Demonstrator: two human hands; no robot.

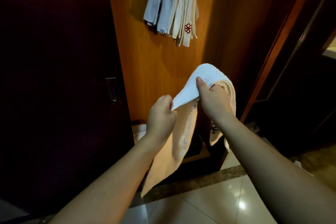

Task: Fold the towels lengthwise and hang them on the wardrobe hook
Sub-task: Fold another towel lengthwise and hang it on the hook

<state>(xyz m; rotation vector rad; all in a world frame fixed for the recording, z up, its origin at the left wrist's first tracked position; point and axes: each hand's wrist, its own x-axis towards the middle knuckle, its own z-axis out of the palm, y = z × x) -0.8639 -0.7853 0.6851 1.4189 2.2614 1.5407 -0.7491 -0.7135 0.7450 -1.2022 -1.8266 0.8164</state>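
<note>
Two hands working one towel (201, 76) at frame centre, mid-fold, not yet hung.

Pinching a white corner with the left hand (161, 114), fingers curled tight on the cloth; gripping the draped bend with the right hand (211, 96), thumb pressed on top and fingers tucked beneath. Trailing long toward the lower frame, one end bearing a red emblem. Judging the lengthwise fold as unfinished: next calling for bringing the edges together into a narrow strip, then lifting it toward the bundle of hung towels (172, 5) at upper centre on the wardrobe panel (154, 56); hook itself hidden.
</note>
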